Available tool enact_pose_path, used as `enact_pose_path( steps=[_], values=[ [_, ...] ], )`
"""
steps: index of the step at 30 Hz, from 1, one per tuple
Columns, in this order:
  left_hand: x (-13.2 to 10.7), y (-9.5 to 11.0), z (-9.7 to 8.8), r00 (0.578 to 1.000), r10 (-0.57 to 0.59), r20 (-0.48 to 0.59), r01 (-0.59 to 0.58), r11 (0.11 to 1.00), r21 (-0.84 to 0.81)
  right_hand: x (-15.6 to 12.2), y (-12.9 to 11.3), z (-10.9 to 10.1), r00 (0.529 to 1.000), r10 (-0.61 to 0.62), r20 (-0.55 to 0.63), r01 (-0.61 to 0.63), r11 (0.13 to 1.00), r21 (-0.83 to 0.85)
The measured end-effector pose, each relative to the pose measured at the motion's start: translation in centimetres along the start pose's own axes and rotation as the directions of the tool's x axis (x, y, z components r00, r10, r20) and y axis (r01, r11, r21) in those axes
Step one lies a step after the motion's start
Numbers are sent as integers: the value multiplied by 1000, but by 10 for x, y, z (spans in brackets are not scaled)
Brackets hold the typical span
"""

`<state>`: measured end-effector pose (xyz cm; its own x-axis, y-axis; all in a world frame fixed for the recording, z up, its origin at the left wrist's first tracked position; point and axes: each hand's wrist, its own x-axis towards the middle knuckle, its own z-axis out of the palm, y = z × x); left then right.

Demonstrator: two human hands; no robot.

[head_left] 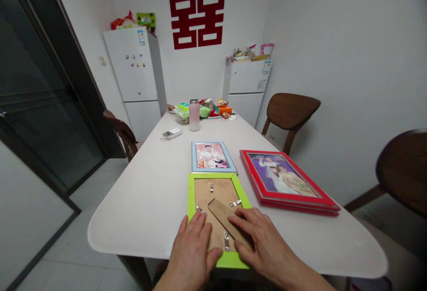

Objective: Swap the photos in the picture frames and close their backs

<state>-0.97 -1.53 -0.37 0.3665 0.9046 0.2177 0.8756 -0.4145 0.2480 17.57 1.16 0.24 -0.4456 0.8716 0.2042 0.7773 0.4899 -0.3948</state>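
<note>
A photo frame with a lime-green border point(191, 195) lies face down at the near side of the table, its brown backing board point(203, 185) upward. Small metal clips point(226, 241) sit around the board. A brown stand leg point(218, 211) lies slantwise across the middle. My left hand point(193, 248) rests flat on the left part of the frame, fingers stretched out by the left clip point(200, 209). My right hand point(262, 242) is on the stand leg, thumb at its lower edge and fingers at its upper edge, covering its lower end.
Beyond the green frame lies a light-blue photo frame point(194, 157). Stacked red photo frames point(253, 184) are at right. Farther back on the white table point(140, 202) are a small white device point(172, 134), a pink bottle point(194, 117) and colourful packets point(183, 111). Wooden chairs point(292, 106) flank the table.
</note>
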Motion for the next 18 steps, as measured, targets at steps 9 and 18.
enact_pose_path(
  steps=[9,18],
  values=[
    [-14,-13,10,980,198,-31,-198,980,-1,25,17,-1,991,96,-97,-110,981,-158],
    [-10,-14,9,980,197,-23,-198,980,-25,44,29,2,995,81,-53,-86,990,-115]
  ],
)
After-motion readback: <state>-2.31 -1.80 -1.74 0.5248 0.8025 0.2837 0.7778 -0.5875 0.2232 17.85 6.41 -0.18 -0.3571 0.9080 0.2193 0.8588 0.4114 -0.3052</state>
